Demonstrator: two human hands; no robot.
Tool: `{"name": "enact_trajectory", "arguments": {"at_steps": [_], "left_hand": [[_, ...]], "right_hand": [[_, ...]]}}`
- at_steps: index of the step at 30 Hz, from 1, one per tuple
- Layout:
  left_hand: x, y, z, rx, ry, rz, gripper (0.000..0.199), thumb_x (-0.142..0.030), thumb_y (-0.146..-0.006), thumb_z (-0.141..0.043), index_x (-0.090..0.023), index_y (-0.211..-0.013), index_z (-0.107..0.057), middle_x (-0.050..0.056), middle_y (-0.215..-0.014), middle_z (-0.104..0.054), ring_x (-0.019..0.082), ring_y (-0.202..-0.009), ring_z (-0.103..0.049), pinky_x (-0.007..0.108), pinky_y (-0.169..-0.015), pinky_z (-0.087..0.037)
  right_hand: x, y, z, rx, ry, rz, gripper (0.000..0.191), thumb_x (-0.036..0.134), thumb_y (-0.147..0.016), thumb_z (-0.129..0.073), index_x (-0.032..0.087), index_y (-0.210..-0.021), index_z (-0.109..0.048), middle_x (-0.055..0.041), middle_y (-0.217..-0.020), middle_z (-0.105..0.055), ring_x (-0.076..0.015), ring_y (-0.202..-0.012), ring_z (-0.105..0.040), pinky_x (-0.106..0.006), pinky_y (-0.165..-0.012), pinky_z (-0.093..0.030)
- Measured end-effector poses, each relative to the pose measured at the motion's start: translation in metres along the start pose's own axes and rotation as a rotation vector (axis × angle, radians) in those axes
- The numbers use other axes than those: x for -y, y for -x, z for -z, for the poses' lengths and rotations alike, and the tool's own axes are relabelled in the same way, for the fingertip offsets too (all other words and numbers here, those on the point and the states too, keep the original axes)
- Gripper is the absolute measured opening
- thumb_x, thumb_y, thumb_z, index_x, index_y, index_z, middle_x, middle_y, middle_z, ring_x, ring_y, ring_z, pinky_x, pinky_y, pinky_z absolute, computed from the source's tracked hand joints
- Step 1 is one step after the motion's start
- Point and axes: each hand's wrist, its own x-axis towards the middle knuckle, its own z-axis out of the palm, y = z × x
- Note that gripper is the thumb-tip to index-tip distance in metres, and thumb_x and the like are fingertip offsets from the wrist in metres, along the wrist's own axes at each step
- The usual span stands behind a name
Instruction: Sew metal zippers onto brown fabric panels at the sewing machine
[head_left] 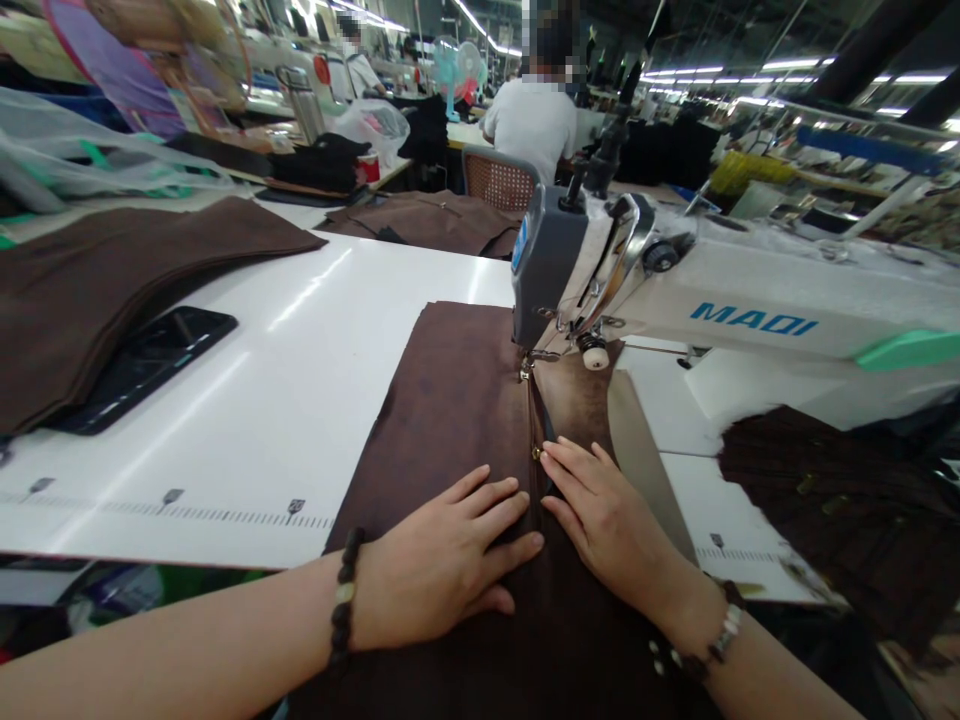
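A dark brown fabric piece (457, 390) lies under the needle area of the sewing machine (720, 285), reaching down over the table's front edge. Along it runs a zipper (533, 425) with a small brass-coloured slider, in line with the presser foot (526, 372). My left hand (442, 550) rests flat on the fabric left of the zipper, fingers stretched and slightly spread. On the other side, my right hand (611, 515) lies with extended fingers, its fingertips touching the zipper edge beside the slider. What is under the right fingertips is hidden.
Brown fabric pieces (150, 250) are stacked at the left, partly over a black phone-like slab (165, 360). More brown fabric (435, 222) lies at the table's back edge. Dark gathered fabric (847, 520) sits at right. A person in white (531, 125) sits beyond the table.
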Motion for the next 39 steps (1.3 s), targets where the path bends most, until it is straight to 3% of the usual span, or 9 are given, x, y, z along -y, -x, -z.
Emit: {"name": "enact_trajectory", "arguments": {"at_steps": [21,39], "left_hand": [[-0.009,-0.006,-0.001,0.047,-0.029,0.045,0.045,-0.046,-0.089,-0.038,-0.023,-0.128,-0.038,0.011,-0.129,-0.041,0.028,-0.124,-0.033,0.049,-0.102,-0.026],[0.02,-0.022,-0.001,-0.012,-0.029,0.063,0.043,-0.043,-0.086,-0.049,-0.022,-0.124,-0.044,0.01,-0.125,-0.045,0.027,-0.12,-0.037,0.046,-0.102,-0.028]], "right_hand": [[-0.01,0.003,-0.002,0.009,0.047,0.059,0.037,0.023,-0.088,-0.036,0.01,-0.122,-0.047,-0.0102,-0.127,-0.048,-0.0235,-0.119,-0.043,-0.051,-0.093,-0.042],[-0.026,-0.024,-0.004,0.091,-0.035,-0.045,0.038,0.023,-0.088,-0.037,0.012,-0.124,-0.046,-0.0114,-0.13,-0.045,-0.0234,-0.122,-0.039,-0.051,-0.099,-0.035]]}}
